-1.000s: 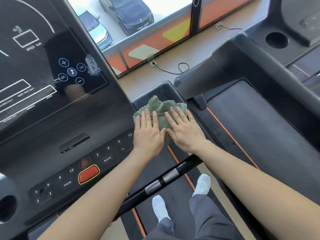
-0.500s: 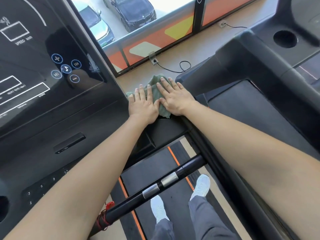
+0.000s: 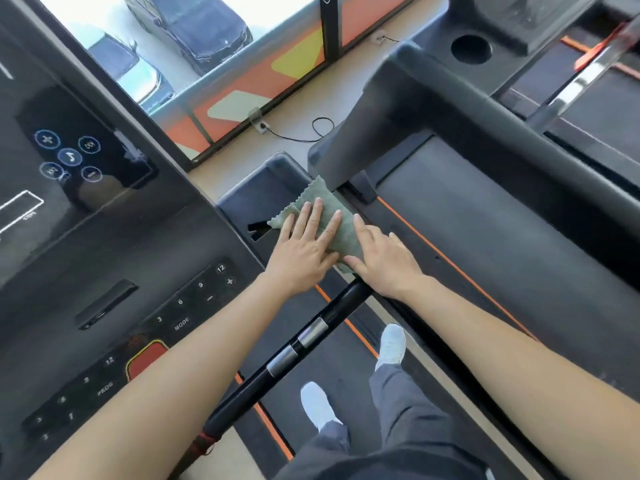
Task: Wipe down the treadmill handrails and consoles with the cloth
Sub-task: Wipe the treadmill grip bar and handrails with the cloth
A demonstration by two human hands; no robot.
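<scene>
Green microfibre, the cloth (image 3: 329, 216) lay spread at the centre of the frame on the dark side arm of the treadmill (image 3: 256, 195), just right of the console's lower right corner, and I had it pinned there under both palms. My left hand (image 3: 304, 245) lay flat with its fingers stretched toward the upper right, covering the cloth's left half; my right hand (image 3: 384, 258) lay flat beside it on the cloth's right edge, thumbs nearly touching. Neither hand was closed around anything: the fingers were apart and pressing down, because a flat palm spread the pressure over more of the plastic than a pinch would have. One zigzag-cut corner of the cloth poked out toward the upper centre, close to the neighbouring machine's upright (image 3: 360, 133). I stood on the belt (image 3: 332, 355), shoes at lower centre, leaning over the black crossbar (image 3: 294, 348) to reach. The console (image 3: 104, 258), with its numbered keys and red stop button (image 3: 147, 358), filled the left of the frame, partly under my left forearm. I judged the wiping was mid-way, with that keypad and the crossbar probably left to do.
</scene>
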